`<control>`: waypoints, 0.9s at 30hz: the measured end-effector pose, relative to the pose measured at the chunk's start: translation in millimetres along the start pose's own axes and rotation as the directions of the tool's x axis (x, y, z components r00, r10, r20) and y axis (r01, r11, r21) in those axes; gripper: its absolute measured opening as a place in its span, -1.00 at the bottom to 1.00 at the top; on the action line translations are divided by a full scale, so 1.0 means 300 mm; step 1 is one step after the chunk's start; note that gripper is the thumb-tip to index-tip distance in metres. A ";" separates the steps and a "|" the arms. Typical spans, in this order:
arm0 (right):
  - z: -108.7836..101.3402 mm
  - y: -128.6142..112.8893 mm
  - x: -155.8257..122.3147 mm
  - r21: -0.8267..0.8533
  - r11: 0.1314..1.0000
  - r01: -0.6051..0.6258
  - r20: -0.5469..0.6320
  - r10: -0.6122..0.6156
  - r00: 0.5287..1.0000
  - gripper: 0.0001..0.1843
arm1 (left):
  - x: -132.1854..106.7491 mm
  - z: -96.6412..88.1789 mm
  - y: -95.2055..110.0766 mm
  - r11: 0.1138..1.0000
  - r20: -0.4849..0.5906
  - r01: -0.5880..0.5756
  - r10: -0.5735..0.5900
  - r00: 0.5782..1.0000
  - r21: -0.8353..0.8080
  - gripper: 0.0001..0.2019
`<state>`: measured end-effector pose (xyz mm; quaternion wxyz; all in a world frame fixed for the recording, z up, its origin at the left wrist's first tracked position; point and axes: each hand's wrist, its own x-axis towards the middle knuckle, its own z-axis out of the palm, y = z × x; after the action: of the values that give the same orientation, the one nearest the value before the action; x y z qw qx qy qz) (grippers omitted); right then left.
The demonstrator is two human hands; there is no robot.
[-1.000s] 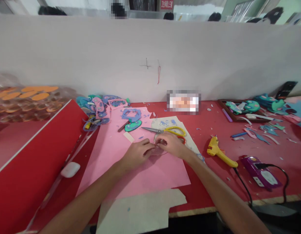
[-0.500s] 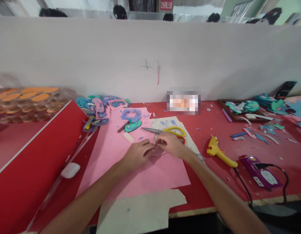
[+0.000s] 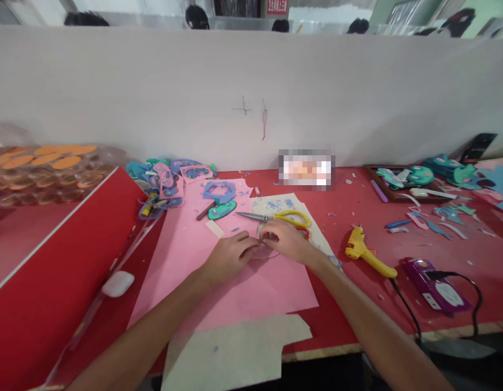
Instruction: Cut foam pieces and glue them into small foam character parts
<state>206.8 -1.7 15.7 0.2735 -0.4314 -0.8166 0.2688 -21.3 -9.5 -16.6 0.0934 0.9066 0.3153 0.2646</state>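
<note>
Red bench (image 3: 337, 201), white partition (image 3: 174, 87) behind it, scraps scattered about. Pink sheet (image 3: 211, 298) is laid out in front of the person. Both hands meet over it: left hand (image 3: 231, 252) from one side, right hand (image 3: 286, 239) from the other. Between and just below them lies a thin pale pink piece (image 3: 270, 255) (mostly covered, outline only partly readable), against the pink sheet. Fingers on both hands curl inward, tips close together at the piece; can't tell whether either hand is actually clamped on it, too small and shadowed.

Step in hand looks like fine fingertip work on that piece. Next move probably calls for one hand steadying it and small, careful motions from the other, as the piece looks thin and easy to bend.

Scissors (image 3: 253, 217) lie just beyond the hands, yellow handle toward the right. Green piece (image 3: 221, 210) and blue ring (image 3: 231, 190) sit farther up the sheet. Yellow glue gun (image 3: 359, 247) rests on the bench to the right, apart from both hands.
</note>
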 end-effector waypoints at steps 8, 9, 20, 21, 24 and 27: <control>-0.009 0.003 0.002 0.038 0.999 0.027 -0.018 -0.027 0.999 -0.76 | -0.002 -0.009 0.010 0.993 0.023 -0.033 0.030 0.999 0.117 -0.79; -0.013 0.003 0.002 0.051 0.998 0.026 -0.027 -0.025 0.999 -0.76 | -0.002 -0.014 0.010 0.988 0.037 -0.041 0.036 0.999 0.147 -0.78; -0.031 0.029 0.002 0.036 0.999 -0.029 -0.086 0.032 0.996 -0.79 | 0.004 -0.037 0.000 0.977 0.123 -0.105 0.082 0.989 0.188 -0.69; -0.030 0.032 0.002 0.036 0.999 -0.027 -0.088 0.031 0.996 -0.79 | 0.003 -0.036 -0.001 0.981 0.121 -0.102 0.082 0.989 0.168 -0.69; -0.028 0.034 0.002 0.039 0.999 -0.027 -0.089 0.030 0.996 -0.78 | 0.002 -0.033 -0.002 0.990 0.104 -0.090 0.078 0.991 0.113 -0.71; -0.026 0.036 0.002 0.037 0.999 -0.025 -0.094 0.029 0.995 -0.78 | 0.002 -0.032 -0.002 0.991 0.105 -0.090 0.080 0.991 0.098 -0.72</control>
<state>217.9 5.6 14.2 0.3159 -0.4496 -0.7919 0.2664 -26.6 -8.7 -8.4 0.0510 0.9350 0.2845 0.2055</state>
